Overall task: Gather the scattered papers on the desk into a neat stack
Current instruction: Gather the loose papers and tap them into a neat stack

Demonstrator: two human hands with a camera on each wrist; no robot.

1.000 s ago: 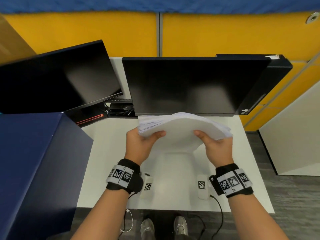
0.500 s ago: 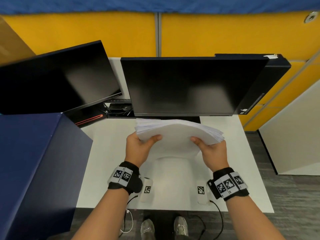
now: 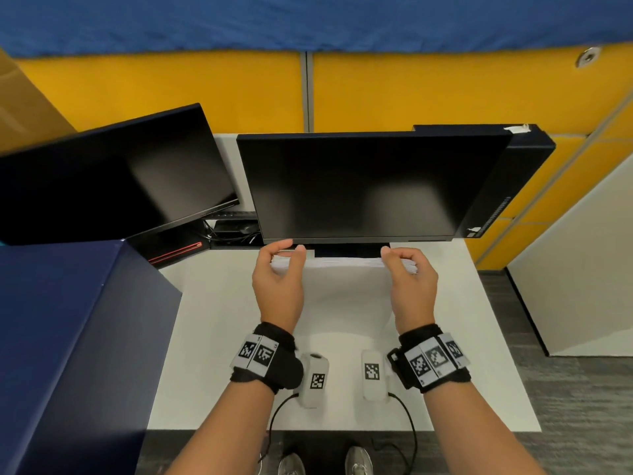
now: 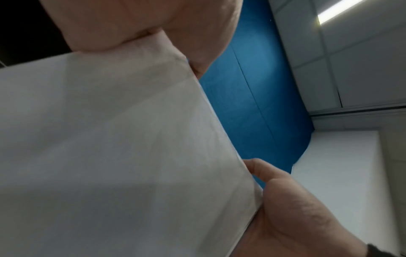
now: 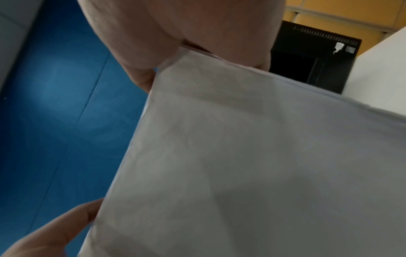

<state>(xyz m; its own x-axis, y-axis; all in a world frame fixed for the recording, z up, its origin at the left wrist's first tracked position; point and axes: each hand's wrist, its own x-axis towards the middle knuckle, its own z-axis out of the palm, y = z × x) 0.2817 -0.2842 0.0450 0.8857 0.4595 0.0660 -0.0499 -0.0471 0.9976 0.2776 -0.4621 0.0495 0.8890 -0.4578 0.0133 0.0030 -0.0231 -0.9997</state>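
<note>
A thick stack of white papers (image 3: pixel 346 289) stands on its long edge on the white desk (image 3: pixel 212 320), just in front of the middle monitor, its face toward me. My left hand (image 3: pixel 291 250) pinches the stack's top left corner and my right hand (image 3: pixel 399 260) pinches the top right corner. The left wrist view shows the paper sheet (image 4: pixel 110 156) close up under my left hand (image 4: pixel 142 31), with the right hand (image 4: pixel 296 208) at its far edge. In the right wrist view the paper (image 5: pixel 252 165) fills the frame below my right hand (image 5: pixel 186 34).
A black monitor (image 3: pixel 359 186) stands right behind the stack, and a second monitor (image 3: pixel 109 176) is angled at the left. At the back right is a black computer case (image 3: pixel 513 180). A dark blue box (image 3: pixel 68 337) borders the desk's left side. Yellow partitions close the back.
The stack was held bowed above the desk; now it stands upright, farther back by the monitor. Both hands have shifted from its near edge to its top corners.
</note>
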